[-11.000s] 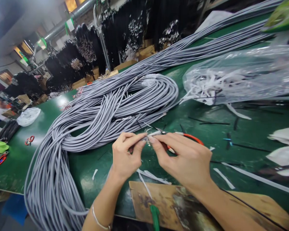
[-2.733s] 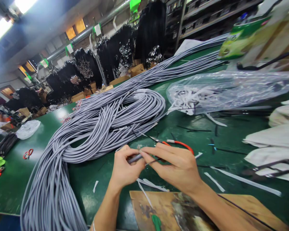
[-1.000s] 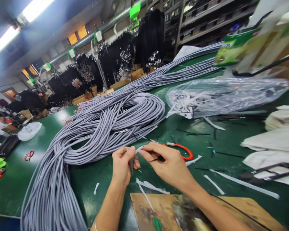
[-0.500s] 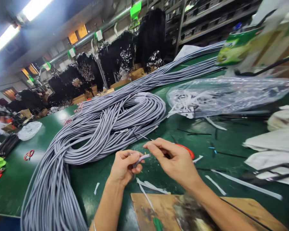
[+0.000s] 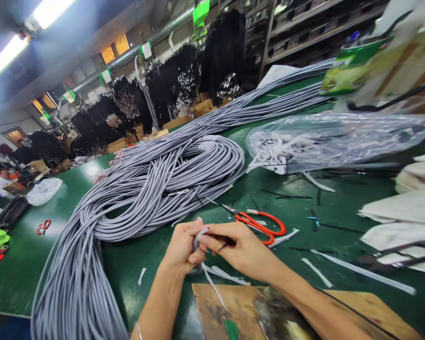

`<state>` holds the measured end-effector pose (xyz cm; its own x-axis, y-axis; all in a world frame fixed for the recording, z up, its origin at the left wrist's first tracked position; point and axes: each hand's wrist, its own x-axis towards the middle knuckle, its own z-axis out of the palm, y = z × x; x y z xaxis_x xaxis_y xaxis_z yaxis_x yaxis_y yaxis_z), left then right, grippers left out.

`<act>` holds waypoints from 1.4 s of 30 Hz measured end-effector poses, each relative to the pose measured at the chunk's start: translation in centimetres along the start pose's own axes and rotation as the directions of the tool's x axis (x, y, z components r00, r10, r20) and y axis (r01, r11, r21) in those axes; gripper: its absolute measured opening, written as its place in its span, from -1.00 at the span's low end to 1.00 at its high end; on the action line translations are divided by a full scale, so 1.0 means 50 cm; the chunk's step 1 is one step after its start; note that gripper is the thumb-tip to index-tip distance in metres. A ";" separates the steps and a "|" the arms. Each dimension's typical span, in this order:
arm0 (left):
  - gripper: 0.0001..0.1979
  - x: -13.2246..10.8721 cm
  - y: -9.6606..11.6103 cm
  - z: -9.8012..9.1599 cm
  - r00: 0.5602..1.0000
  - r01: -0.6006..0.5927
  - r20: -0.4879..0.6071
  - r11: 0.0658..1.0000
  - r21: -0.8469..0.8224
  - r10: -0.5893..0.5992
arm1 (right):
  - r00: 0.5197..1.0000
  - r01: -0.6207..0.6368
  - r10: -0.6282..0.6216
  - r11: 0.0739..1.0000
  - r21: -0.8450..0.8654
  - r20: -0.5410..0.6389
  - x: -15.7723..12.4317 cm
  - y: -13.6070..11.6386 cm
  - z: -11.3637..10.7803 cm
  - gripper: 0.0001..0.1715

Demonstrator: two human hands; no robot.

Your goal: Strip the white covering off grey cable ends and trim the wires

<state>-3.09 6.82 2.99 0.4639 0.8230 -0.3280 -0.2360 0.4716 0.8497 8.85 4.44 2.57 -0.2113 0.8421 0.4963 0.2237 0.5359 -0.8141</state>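
Note:
Between my two hands is a short end of grey cable (image 5: 198, 238). My left hand (image 5: 181, 245) is closed round it, with the tip poking up past the fingers. Against that tip press the pinched thumb and fingertips of my right hand (image 5: 233, 243); a dark sliver shows under its curled fingers, too small to name. Just beyond the right hand, red-handled scissors (image 5: 257, 225) lie on the green table (image 5: 127, 269). A large looped bundle of grey cables (image 5: 156, 189) fills the table ahead and to the left.
A clear plastic bag (image 5: 340, 141) with white strips lies at back right. White gloves (image 5: 386, 210) and black pliers (image 5: 393, 255) are at the right. A stained board (image 5: 212, 302) lies in front, near white strips (image 5: 364, 271). Small red scissors (image 5: 43, 227) lie far left.
My right hand has moved left and down, from apart to touching the cable end at my left hand. The red-handled scissors, mostly covered before, now show.

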 end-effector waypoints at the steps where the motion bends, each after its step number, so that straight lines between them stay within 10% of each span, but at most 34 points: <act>1: -0.49 0.000 0.000 0.001 1.000 -0.001 -0.012 1.000 -0.004 0.001 | 1.000 -0.011 0.010 1.000 -0.022 -0.014 0.000 -0.002 0.000 -0.68; 8: -0.54 -0.015 0.007 0.019 0.920 -0.362 -0.214 0.922 -0.135 0.330 | 0.978 -0.103 0.083 0.990 -0.098 -0.193 0.002 0.002 -0.003 -0.69; 14: -0.68 -0.034 0.028 -0.003 0.926 -0.375 -0.086 0.916 -0.142 0.366 | 0.966 -0.150 0.141 0.988 -0.024 -0.219 0.004 0.001 -0.008 -0.70; 20: -0.61 -0.033 0.026 0.003 0.937 -0.338 -0.023 0.918 0.208 0.350 | 0.960 -0.127 0.130 0.992 0.027 -0.247 -0.001 -0.005 -0.020 -0.73; 30: -0.76 -0.054 0.021 -0.005 0.815 -0.498 0.244 0.420 0.759 0.526 | 0.974 -0.132 0.126 0.991 -0.021 -0.186 0.005 -0.003 -0.020 -0.49; 37: -0.80 -0.037 0.017 -0.009 0.710 -0.520 0.139 0.382 0.764 0.690 | 0.949 -0.181 0.155 0.981 -0.070 -0.274 0.005 -0.001 -0.006 -0.44; 42: -0.85 -0.033 0.022 -0.019 0.765 -0.541 0.211 0.429 0.724 0.609 | 0.931 -0.366 0.362 0.927 0.088 0.057 0.010 0.017 -0.030 -0.41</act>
<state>-4.93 6.30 4.06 0.3915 0.8495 0.3537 0.2658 -0.4724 0.8404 10.36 5.40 2.56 -0.1701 0.9739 0.1500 0.2012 0.1834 -0.9622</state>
